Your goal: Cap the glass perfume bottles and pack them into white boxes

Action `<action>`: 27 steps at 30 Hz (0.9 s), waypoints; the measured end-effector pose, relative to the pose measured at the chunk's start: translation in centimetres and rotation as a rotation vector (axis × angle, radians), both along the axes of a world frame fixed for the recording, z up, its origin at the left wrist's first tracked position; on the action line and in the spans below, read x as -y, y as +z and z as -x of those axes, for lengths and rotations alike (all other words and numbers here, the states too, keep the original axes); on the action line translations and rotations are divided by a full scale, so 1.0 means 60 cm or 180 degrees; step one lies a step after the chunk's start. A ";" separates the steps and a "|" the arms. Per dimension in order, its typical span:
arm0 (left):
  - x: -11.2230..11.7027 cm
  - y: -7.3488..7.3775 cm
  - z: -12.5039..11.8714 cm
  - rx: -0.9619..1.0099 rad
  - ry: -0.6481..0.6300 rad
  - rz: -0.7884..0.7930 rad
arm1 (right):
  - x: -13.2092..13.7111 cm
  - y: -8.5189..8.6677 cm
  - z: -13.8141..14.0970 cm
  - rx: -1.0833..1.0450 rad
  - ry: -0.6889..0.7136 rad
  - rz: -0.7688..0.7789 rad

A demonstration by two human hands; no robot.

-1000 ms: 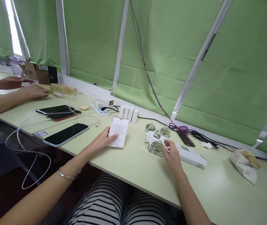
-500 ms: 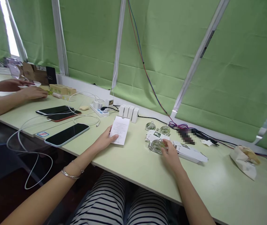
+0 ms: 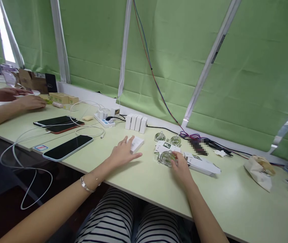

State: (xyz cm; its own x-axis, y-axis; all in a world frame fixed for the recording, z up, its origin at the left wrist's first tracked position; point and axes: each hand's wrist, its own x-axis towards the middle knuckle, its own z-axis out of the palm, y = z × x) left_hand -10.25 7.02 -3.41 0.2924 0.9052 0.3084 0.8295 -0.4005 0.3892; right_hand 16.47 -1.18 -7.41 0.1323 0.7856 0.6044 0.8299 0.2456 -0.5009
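My left hand (image 3: 122,153) is spread above the table, its fingers apart. Against its fingertips lies a thin white box (image 3: 137,144), partly covered by the hand. On the right, my right hand (image 3: 181,167) has its thumb and fingers at the edge of a clear, shiny oval piece (image 3: 166,158) and seems to pinch it. Just behind are two smaller clear round pieces, one on the left (image 3: 160,136) and one on the right (image 3: 175,140). White printed packaging (image 3: 168,146) lies among them, and a long white carton (image 3: 202,164) sits beside my right hand.
Several small white boxes (image 3: 135,123) stand by a power strip (image 3: 105,120). Phones, one with a light blue edge (image 3: 68,148), and white cables lie on the left. Another person's hands (image 3: 30,102) work at far left. A cream cloth pouch (image 3: 257,172) lies on the right.
My left hand has let go of the white box, which now lies on the table, and its fingers have spread. My right hand has closed in on the clear oval piece. The view has shifted slightly.
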 end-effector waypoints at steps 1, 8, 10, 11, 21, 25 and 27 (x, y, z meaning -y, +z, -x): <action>-0.003 0.002 -0.009 -0.0126 -0.0004 0.0040 | 0.000 0.000 0.000 0.0012 -0.0003 0.0002; 0.001 0.005 0.007 -0.0038 -0.0037 0.0029 | 0.002 0.002 -0.001 0.0051 0.0018 -0.0024; 0.008 0.008 0.028 0.0431 -0.0159 0.0353 | 0.002 0.002 -0.001 0.0047 0.0015 -0.0031; 0.011 0.010 0.039 0.0804 -0.0199 0.0644 | 0.002 0.002 -0.001 0.0045 0.0010 -0.0031; -0.015 0.012 0.118 0.1174 0.0523 0.0633 | 0.006 0.005 -0.001 0.0040 0.0010 0.0086; -0.015 0.011 0.120 0.0942 0.0633 0.0294 | 0.007 0.006 -0.001 0.0029 0.0018 0.0151; -0.012 0.012 0.117 0.0908 0.0626 0.0152 | 0.008 0.005 0.000 0.0023 0.0022 0.0180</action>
